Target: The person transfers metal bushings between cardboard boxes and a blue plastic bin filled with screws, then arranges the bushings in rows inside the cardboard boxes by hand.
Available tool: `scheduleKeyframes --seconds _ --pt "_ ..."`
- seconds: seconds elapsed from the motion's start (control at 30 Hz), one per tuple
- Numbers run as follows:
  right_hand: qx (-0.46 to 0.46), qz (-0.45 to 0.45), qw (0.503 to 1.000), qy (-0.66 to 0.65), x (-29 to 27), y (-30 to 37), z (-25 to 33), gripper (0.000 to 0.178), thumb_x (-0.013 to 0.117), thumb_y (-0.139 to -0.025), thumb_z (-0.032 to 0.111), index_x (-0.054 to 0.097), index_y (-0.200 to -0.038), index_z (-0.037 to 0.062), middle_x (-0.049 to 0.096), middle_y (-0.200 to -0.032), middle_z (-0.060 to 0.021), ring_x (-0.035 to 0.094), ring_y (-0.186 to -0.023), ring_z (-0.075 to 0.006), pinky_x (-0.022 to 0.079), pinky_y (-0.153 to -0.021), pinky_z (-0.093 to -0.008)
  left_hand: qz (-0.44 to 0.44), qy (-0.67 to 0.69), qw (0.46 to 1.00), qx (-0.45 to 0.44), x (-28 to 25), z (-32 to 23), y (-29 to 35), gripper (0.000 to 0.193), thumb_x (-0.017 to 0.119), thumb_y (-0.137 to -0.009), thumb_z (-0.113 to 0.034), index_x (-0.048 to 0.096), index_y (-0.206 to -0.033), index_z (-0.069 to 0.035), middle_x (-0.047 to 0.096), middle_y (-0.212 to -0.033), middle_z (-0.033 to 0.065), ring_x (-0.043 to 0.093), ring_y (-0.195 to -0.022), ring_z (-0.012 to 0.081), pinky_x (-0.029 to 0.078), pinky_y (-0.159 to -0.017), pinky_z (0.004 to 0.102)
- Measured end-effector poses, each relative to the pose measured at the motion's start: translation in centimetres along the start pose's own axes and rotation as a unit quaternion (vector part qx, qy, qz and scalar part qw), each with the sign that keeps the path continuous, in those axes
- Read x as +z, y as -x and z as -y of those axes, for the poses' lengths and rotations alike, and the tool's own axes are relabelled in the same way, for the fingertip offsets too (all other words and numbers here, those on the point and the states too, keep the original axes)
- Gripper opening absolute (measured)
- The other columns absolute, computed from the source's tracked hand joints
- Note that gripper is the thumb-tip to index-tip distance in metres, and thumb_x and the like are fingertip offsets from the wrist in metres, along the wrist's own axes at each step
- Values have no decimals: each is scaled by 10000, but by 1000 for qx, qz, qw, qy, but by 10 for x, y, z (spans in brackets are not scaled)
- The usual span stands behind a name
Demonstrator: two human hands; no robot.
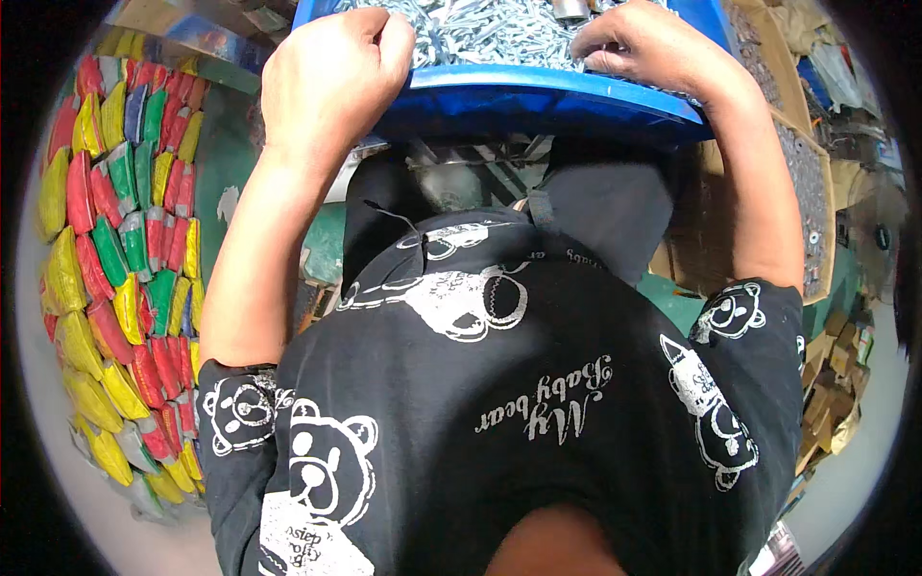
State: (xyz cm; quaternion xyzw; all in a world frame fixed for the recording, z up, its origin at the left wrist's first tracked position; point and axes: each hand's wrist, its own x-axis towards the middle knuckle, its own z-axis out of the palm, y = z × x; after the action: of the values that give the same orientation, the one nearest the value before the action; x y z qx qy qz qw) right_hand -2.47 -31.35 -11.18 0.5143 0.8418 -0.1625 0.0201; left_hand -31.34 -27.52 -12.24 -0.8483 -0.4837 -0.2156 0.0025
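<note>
A blue plastic bin (538,91) stands at the top of the view, filled with a heap of small, thin silvery metal pieces (490,34) that look like screws. My left hand (338,72) is closed over the bin's near left corner, its fingers curled out of sight; whatever it may hold is hidden. Over the right part of the heap, my right hand (648,46) has its fingers bent and drawn toward the thumb, the tips close to the metal pieces. What lies between them cannot be made out. A short metal cylinder (570,10) rests on the heap beside the right hand.
Many red, yellow and green packed bundles (120,288) are stacked at the left. On the right stand cardboard boxes (812,211) with small metal parts in them. Lower right, there is a pile of cardboard pieces (834,384). My knees are below the bin.
</note>
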Motion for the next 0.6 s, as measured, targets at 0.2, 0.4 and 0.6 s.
scheduleKeyframes --seconds 0.2,0.4,0.6 --pt "-53 -58 997 -10 25 -2 -23 369 726 -734 38 639 -1093 38 661 -1037 -162 625 -1010 -339 492 -905 -413 -65 -12 997 50 6 -1 -3 341 522 -871 -313 669 -679 -73 640 -683 171 643 -666 378 538 -634 461" --pt "-9 -7 999 31 29 -9 -29 342 707 -717 41 633 -1051 44 655 -1040 -151 620 -1017 -346 489 -892 -412 -33 20 999 38 1 -1 -3 356 552 -900 -341 645 -725 -45 618 -745 209 614 -728 409 491 -633 463" --pt "20 9 1000 8 31 -11 -27 245 702 -732 66 665 -973 42 667 -922 -179 647 -923 -352 500 -814 -423 -43 34 998 36 1 -3 -2 324 562 -886 -294 631 -688 -48 618 -714 197 622 -693 390 496 -623 455"
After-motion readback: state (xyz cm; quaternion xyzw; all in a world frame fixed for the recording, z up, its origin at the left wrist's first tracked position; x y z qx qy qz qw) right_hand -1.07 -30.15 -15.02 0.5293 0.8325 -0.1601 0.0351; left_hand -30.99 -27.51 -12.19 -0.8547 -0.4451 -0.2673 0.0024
